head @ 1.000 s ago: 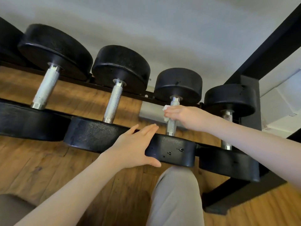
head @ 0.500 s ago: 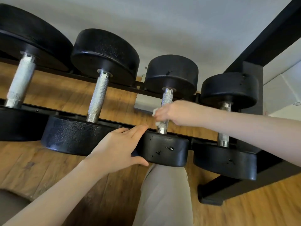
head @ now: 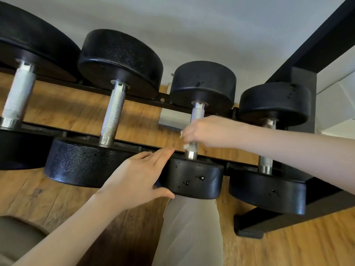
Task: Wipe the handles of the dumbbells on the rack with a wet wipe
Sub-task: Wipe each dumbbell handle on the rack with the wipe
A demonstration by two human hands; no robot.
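Four dumbbells: black-headed, lying side by side across the rails of a dark rack (head: 303, 87), knurled steel handles bridging the gap.
Right hand (head: 206, 131): grip clamped round the lower part of the third dumbbell handle (head: 197, 114), a white wet wipe (head: 186, 145) showing only at the fingertips.
Left hand (head: 138, 177): fingers straight, laid against the left side of the third dumbbell's near head (head: 194, 179), thumb under it.
Room: narrow gaps between neighbouring heads; fourth dumbbell handle (head: 267, 160) just beside the right forearm.
Below: wooden floor (head: 288, 246), one light trouser leg (head: 190, 231).
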